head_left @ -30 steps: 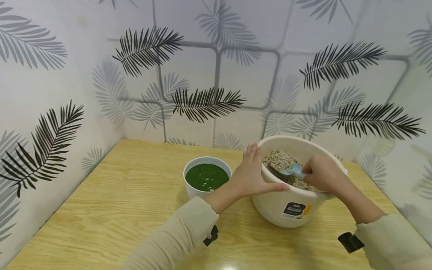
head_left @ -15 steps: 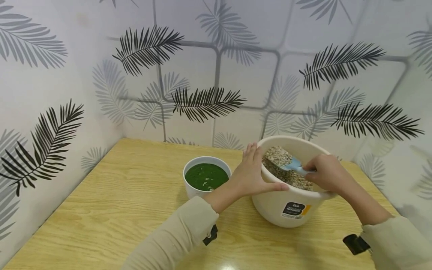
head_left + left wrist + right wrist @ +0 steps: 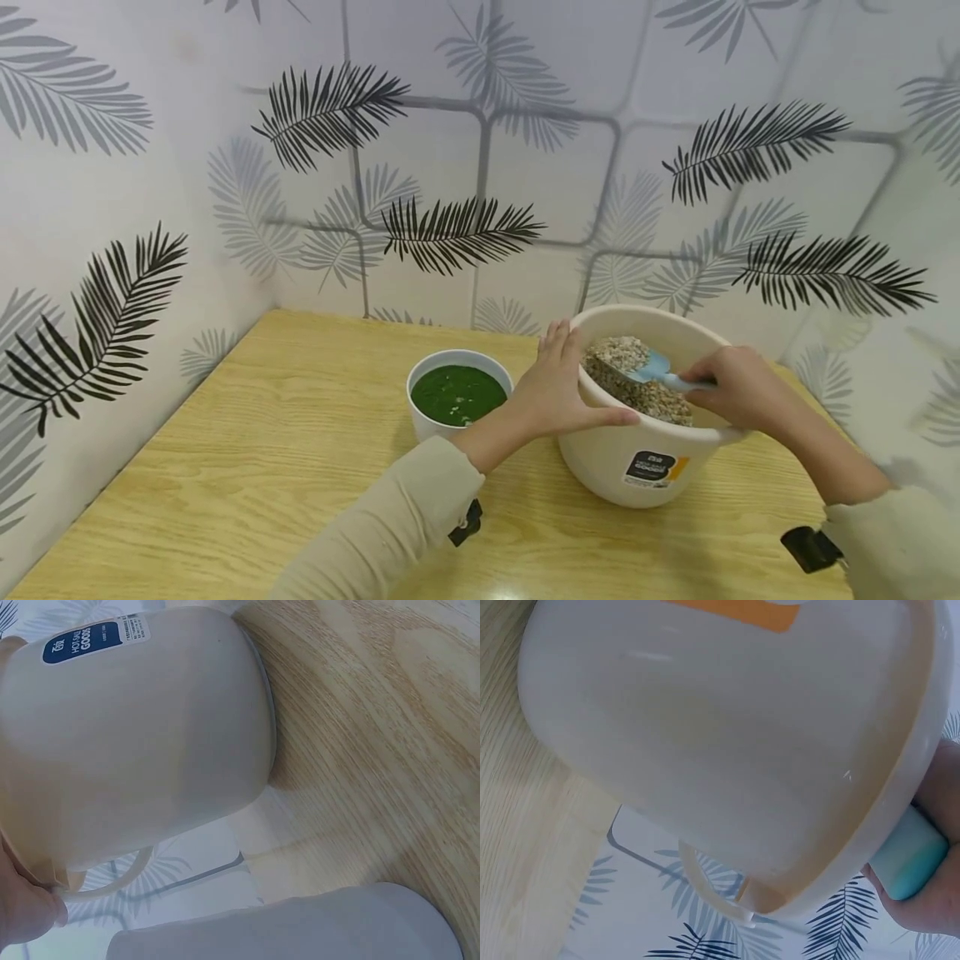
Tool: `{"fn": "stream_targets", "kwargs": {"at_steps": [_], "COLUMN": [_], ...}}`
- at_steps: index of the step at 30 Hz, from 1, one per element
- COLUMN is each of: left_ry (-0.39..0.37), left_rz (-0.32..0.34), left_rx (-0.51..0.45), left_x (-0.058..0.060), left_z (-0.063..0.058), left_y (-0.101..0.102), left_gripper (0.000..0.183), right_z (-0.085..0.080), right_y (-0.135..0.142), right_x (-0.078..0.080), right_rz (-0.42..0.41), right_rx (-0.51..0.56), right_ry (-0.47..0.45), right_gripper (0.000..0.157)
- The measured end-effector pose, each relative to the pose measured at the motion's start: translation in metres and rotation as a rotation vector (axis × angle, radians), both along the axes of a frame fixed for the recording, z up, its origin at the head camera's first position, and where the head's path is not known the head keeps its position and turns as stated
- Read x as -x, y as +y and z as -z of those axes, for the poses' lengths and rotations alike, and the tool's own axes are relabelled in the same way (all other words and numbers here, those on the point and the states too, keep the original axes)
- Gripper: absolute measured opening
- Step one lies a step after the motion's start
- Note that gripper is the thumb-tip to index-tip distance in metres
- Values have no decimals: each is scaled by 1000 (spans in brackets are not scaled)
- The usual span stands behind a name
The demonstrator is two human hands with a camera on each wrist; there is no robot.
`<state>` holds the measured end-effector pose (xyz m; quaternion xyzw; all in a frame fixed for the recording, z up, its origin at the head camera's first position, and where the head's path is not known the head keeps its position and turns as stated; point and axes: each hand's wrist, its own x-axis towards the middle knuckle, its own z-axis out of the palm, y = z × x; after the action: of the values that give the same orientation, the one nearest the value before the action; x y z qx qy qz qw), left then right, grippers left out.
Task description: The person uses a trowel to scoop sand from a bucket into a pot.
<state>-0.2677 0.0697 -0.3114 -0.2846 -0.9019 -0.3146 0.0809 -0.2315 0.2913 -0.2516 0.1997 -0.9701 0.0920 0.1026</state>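
Note:
In the head view, a cream plastic bucket [image 3: 600, 467] stands on the table, partly filled with coarse beige and brown grain [image 3: 663, 404]. My right hand [image 3: 738, 387] grips the handle of a light-blue scoop [image 3: 654, 367] inside it, and grain is heaped on the scoop's blade. The handle's rounded end [image 3: 909, 859] shows past the bucket rim in the right wrist view. My left hand [image 3: 558, 387] rests against the bucket's left rim, fingers straight and spread, thumb stretched along the front. Its fingertips [image 3: 34, 911] touch near the bucket's handle lug in the left wrist view.
Left of the bucket, partly behind my left forearm, stands a white bowl [image 3: 417, 421] of thick green contents [image 3: 457, 392] with pale flecks on top. Both stand on a wood-grain table [image 3: 247, 467]. A leaf-patterned wall [image 3: 420, 150] borders the table at the back and sides.
My right hand has drawn slightly to the right with the scoop, and more of its blue blade and handle now shows above the grain. The left hand and bucket have stayed nearly still.

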Motion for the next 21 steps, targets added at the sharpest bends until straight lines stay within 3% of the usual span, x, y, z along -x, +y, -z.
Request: {"fn": "stream_targets", "kwargs": {"at_steps": [8,15,21], "left_ry": [-41,-36,-33], "left_rz": [25,57,88], "left_rx": [-2,83,94], "left_x": [0,-1,-3], "left_z": [1,0,-1], "left_y": [-6,-19,-32], "left_gripper": [118,121,118], "right_z": [-1,-2,-5], "right_y": [4,8,10], "right_x": [-6,-12,-16], "right_rz": [-13,3,-4], "right_rx": [8,38,39], "right_ry": [2,-14,-7], "right_gripper": [16,20,21]}}
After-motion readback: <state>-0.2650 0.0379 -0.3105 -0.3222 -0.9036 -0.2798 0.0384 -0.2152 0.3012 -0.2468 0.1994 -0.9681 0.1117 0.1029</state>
